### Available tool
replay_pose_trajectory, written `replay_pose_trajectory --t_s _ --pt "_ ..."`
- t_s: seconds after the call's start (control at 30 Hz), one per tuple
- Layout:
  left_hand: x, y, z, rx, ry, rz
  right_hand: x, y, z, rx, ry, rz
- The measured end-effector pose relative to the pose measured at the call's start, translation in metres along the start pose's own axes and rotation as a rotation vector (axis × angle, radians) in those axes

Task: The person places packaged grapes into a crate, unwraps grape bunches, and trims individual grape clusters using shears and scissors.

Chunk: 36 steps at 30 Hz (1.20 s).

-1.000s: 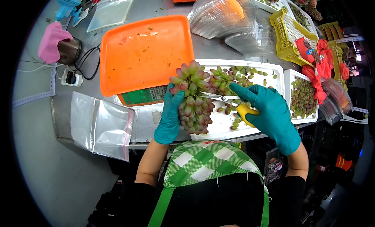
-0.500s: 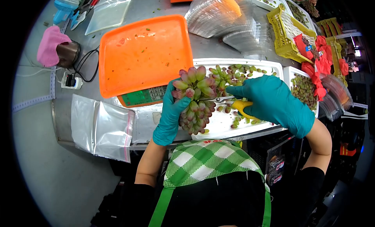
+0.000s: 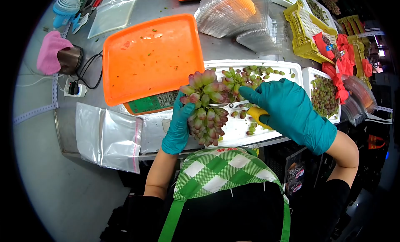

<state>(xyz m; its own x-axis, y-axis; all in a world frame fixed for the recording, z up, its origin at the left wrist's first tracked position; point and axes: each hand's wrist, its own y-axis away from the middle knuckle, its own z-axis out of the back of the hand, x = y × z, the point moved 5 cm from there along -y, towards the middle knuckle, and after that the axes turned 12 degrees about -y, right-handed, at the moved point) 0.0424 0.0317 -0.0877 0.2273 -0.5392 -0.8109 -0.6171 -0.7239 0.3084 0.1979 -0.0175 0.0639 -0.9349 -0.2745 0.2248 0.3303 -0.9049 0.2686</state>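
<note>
My left hand (image 3: 179, 124), in a teal glove, is closed on a large bunch of green and reddish grapes (image 3: 207, 117). My gloved right hand (image 3: 287, 111) holds yellow-handled scissors (image 3: 259, 115), whose metal blades reach in among the grapes. Just behind the bunch, a white foam tray (image 3: 287, 72) bears another cluster and several loose grapes. An orange tray (image 3: 152, 59) sits on a scale (image 3: 155, 101) with a green display, to the left of the bunch.
Clear plastic bags (image 3: 108, 136) lie at the front left. Stacked clear plastic boxes (image 3: 233, 17) stand at the back. A yellow crate (image 3: 298, 32) and a second foam tray of grapes (image 3: 324, 96) are at the right. A pink cloth (image 3: 52, 52) is far left.
The bunch and my left hand have shifted slightly left in view. My right hand and the scissors have moved a little, the blades still among the grapes.
</note>
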Motion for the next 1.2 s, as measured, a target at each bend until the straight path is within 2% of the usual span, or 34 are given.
replay_pose_trajectory --t_s 0.27,0.37,0.57,0.67,0.77,0.87,0.97,1.2 --pt "0.005 0.001 0.0 0.048 -0.027 0.021 0.0 -0.003 -0.006 -0.057 0.061 0.057" --pt "0.001 0.001 -0.003 0.046 -0.084 0.006 0.007 -0.005 0.001 -0.103 0.168 0.106" --pt "0.0 0.0 -0.006 0.04 -0.075 0.04 0.019 -0.008 -0.01 -0.058 0.548 0.141" --pt "-0.003 0.0 -0.007 0.043 -0.065 0.019 0.018 -0.008 -0.007 -0.05 0.616 0.185" --pt "-0.002 -0.001 -0.005 0.019 0.068 0.08 0.016 -0.009 -0.001 -0.017 0.392 0.171" --pt "0.003 -0.004 0.002 0.032 0.048 0.062 0.012 -0.01 -0.002 0.066 0.339 0.108" --pt "0.005 -0.004 0.01 0.013 0.033 -0.027 0.002 -0.004 0.004 -0.035 -0.051 0.086" --pt "-0.012 0.002 0.002 -0.012 -0.135 -0.126 -0.007 -0.01 0.006 0.193 -0.253 -0.095"
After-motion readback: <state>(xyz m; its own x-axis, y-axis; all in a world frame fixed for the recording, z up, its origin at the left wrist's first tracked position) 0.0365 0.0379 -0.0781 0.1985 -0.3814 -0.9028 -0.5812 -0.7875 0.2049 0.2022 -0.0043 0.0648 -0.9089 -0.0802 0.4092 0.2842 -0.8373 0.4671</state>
